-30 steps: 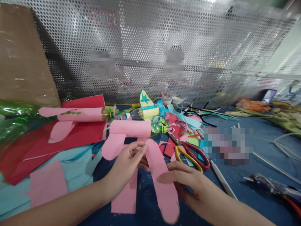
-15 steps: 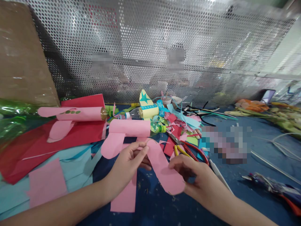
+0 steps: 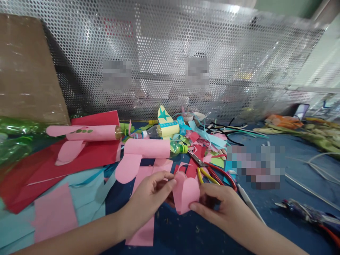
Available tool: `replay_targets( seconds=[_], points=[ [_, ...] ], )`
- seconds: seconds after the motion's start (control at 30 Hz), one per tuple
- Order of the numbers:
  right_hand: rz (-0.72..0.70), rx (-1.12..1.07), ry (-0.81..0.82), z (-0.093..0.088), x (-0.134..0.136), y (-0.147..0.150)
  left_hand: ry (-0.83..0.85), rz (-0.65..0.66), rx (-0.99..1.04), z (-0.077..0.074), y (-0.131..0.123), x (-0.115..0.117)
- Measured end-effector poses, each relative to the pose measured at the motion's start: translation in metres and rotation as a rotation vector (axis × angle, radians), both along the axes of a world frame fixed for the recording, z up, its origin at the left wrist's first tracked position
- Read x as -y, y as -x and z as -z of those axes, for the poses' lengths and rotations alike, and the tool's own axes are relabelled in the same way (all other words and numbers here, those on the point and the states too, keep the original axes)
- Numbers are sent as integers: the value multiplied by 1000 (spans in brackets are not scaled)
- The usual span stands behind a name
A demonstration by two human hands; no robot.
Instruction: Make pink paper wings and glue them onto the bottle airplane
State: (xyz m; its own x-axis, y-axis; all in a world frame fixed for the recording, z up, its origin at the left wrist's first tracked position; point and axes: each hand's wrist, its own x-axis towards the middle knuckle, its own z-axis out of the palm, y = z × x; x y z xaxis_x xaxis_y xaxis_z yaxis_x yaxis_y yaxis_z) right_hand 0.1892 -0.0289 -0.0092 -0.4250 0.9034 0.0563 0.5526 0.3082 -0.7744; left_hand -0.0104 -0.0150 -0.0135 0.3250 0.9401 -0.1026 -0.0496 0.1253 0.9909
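Both my hands hold a pink paper strip with rounded ends, folded over on itself just above the blue table. My left hand pinches its left edge between thumb and fingers. My right hand grips its lower right side, fingers curled. Behind them lies a plastic bottle wrapped in pink paper with a green cap and a pink wing. A pink paper sheet lies under my left hand.
Red and yellow scissors lie right of my hands amid paper scraps. Another pink-wrapped bottle rests on red paper at left, with a yellow-wrapped bottle behind. Cyan paper and a perforated metal screen border the work area.
The long pink strip lay flat under my hands. My right hand lifted its near end and folded it up toward the far end, so it is now doubled over. The left hand stayed put.
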Motion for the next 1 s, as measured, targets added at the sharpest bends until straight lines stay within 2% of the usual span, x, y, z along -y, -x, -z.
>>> replay_targets(
  seconds=[0.13, 0.3, 0.57, 0.77, 1.0],
  points=[
    [8, 11, 4, 1, -1, 1, 26, 61, 4, 2, 0, 2],
    [16, 9, -5, 2, -2, 1, 33, 70, -21, 3, -1, 3],
    [-8, -26, 14, 0, 0, 2, -7, -38, -27, 8, 2, -3],
    [-16, -51, 17, 1, 0, 1, 56, -73, -6, 1, 2, -5],
    [-11, -58, 59, 0, 0, 1, 55, -79, 34, -3, 0, -4]
  ],
)
